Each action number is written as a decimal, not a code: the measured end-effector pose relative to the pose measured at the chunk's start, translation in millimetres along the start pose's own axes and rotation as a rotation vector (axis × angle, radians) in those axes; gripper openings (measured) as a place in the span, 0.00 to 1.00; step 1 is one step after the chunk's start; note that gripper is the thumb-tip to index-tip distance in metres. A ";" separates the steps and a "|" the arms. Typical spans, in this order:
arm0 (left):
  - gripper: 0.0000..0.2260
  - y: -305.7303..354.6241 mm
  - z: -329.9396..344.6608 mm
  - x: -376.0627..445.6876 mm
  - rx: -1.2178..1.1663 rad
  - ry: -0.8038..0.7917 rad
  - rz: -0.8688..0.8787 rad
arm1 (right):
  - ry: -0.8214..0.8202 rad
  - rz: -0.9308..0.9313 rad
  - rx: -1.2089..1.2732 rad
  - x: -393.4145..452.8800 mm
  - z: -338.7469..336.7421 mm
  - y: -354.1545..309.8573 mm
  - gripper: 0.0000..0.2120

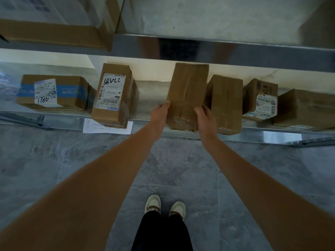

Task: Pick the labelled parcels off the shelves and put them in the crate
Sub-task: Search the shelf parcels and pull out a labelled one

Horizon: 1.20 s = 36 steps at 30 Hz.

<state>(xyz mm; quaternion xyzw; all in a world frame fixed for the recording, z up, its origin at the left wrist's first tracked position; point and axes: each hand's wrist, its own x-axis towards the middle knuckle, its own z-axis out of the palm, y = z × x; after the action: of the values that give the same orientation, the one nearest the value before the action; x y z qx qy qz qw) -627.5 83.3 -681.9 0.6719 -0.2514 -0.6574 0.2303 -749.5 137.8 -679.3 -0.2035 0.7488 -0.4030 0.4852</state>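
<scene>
Your left hand [161, 113] and right hand [204, 118] grip opposite sides of one plain brown parcel [187, 96], held at the front edge of the lower shelf [68, 118]. Flanking it on that shelf: a tall labelled parcel [113, 96] to the left, an unlabelled-face box [224, 104] just right. Farther out: a blue-taped parcel [52, 92] and a small labelled box [261, 100].

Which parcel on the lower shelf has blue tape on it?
The leftmost parcel, lying flat with a blue band under its white label. The other boxes on that shelf show only brown tape or plain cardboard.
</scene>
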 end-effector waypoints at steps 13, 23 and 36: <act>0.16 -19.1 2.6 7.6 0.090 -0.035 0.197 | 0.087 -0.153 -0.760 -1.4 20.6 -6.2 0.44; 0.17 -15.0 -13.4 14.3 0.161 0.203 0.217 | -0.077 0.072 0.111 5.0 -4.3 0.6 0.37; 0.16 1.6 -42.8 18.0 0.134 0.150 0.324 | -0.217 0.185 0.183 13.0 18.5 11.7 0.18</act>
<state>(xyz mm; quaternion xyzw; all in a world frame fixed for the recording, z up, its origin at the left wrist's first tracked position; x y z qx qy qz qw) -584.6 69.7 -693.4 0.6838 -0.3816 -0.5415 0.3060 -737.9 128.1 -699.8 -0.1310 0.6679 -0.3987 0.6147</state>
